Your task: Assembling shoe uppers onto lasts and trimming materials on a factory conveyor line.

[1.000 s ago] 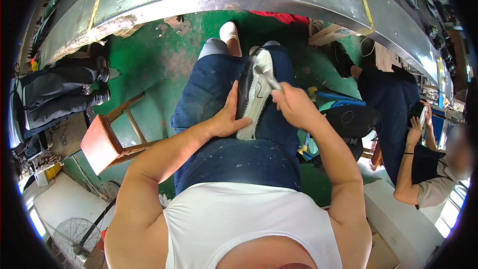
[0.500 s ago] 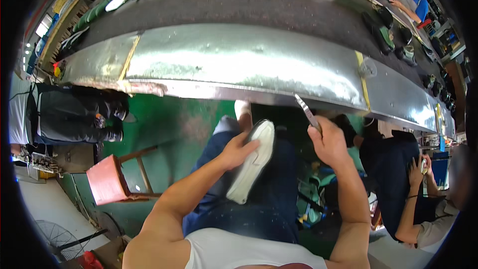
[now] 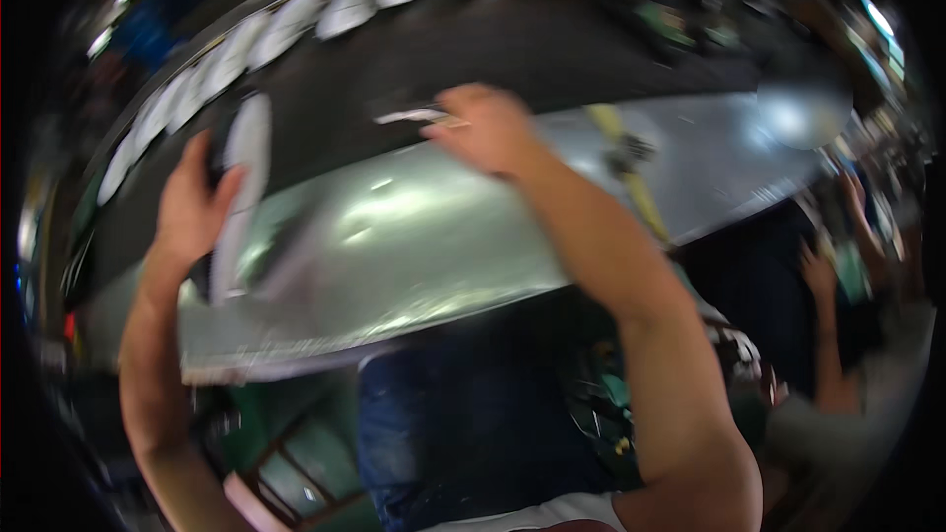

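Glossy metal ledge (image 3: pixel 463 236), slim white shoe (image 3: pixel 253 143)

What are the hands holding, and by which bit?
The right hand grips a slim tool by one end, tip pointing left. Blur hides whether the left hand holds the shoe beside it.

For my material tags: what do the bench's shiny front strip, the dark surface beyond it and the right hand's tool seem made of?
Front strip: glossy sheet metal, probably, given its bright reflections and dents. Dark surface: matte, perhaps rubber or fabric; blur hides texture. Tool: likely metal, from its pale glint.
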{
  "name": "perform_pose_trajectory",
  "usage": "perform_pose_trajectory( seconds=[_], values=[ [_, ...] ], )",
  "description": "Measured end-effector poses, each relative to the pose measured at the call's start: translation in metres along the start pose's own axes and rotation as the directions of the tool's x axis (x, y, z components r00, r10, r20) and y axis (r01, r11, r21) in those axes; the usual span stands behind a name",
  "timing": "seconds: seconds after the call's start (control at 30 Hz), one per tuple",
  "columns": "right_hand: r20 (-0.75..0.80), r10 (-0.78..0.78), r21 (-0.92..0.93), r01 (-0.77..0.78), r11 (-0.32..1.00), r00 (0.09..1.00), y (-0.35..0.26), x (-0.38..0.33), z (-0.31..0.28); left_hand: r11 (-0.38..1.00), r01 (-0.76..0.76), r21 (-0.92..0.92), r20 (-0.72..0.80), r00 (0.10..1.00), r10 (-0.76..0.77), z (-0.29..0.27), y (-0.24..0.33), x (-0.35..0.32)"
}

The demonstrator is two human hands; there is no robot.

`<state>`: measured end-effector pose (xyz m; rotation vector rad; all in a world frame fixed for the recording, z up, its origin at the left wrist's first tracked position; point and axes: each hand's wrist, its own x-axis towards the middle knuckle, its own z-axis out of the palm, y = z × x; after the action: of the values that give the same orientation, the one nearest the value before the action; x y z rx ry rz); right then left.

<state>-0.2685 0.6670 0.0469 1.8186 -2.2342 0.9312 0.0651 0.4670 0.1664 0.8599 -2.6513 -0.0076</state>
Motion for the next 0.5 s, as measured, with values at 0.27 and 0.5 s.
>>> perform_pose_trajectory(
  seconds=[0.27,0.5],
  values=[
    [0.057,0.080,-0.003,-0.080,0.997,0.995,0.014,0.009,0.003,0.886,-0.084,0.456,0.114,0.993,0.036,0.123,-0.016,0.162],
    [0.163,0.160,0.011,-0.163,0.986,0.974,0.011,0.008,-0.003,0.966,-0.208,0.155,0.285,0.945,0.158,0.132,0.018,0.158]
  ],
)
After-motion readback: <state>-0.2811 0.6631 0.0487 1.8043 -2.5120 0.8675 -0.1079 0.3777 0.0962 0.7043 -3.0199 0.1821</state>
